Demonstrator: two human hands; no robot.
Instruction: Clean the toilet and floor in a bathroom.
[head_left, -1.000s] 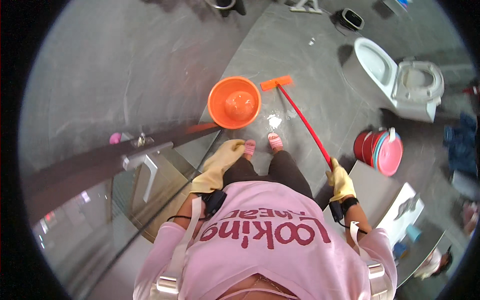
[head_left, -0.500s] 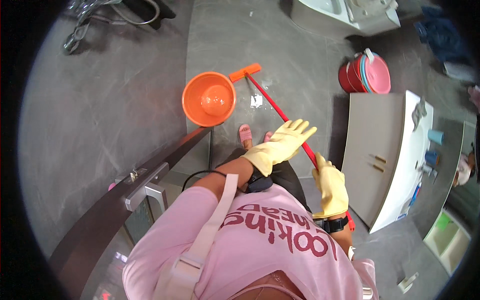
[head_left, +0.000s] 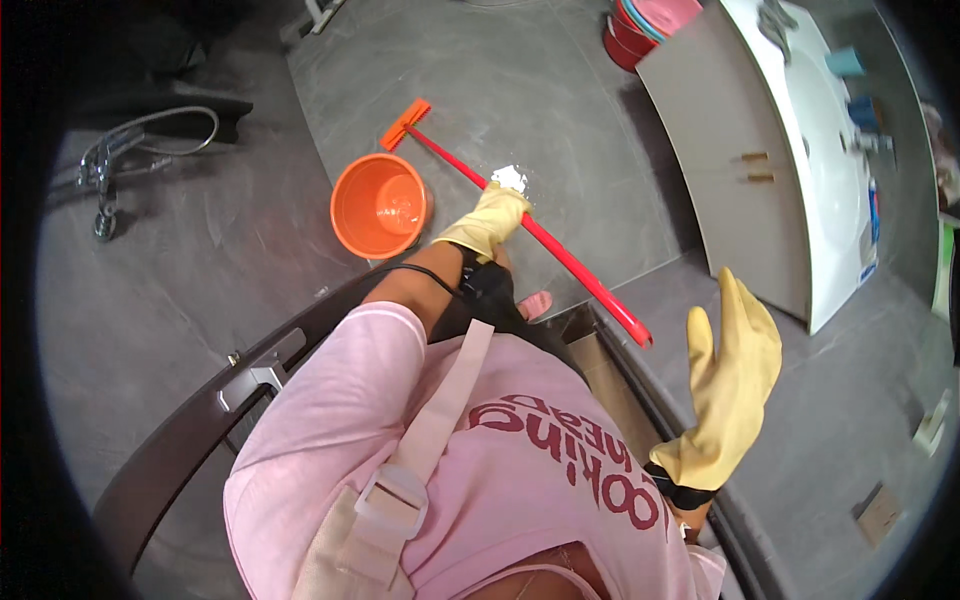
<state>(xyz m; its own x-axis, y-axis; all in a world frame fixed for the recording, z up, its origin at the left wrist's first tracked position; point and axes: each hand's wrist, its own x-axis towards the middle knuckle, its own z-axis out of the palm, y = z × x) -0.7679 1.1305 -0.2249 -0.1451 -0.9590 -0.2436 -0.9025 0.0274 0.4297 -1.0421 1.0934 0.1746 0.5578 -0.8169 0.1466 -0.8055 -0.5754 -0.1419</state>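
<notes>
A long-handled floor brush, with a red pole [head_left: 580, 268] and an orange T-shaped head [head_left: 406, 124], slants across the grey floor from far left to near right. My left hand [head_left: 487, 218], in a yellow rubber glove, is closed around the middle of the pole. Its fingers are partly hidden. Off to the right, my right hand [head_left: 735, 375] wears a matching glove and holds nothing; its thumb stands apart from the fingers. The pole's near end lies left of it, not touching. An orange bucket [head_left: 382, 206] with some water stands just left of my left hand.
A dark door frame [head_left: 190, 420] with a handle runs along my left. At the right is a white washbasin cabinet [head_left: 735, 160], with red buckets [head_left: 630, 42] beyond it. A shower fitting [head_left: 108, 165] is at far left. A white patch [head_left: 510, 178] shows on the floor.
My left hand, spread beside the pole before, now grips it. My right hand has let go of the pole and moved right, opening. The view has turned and shifted right.
</notes>
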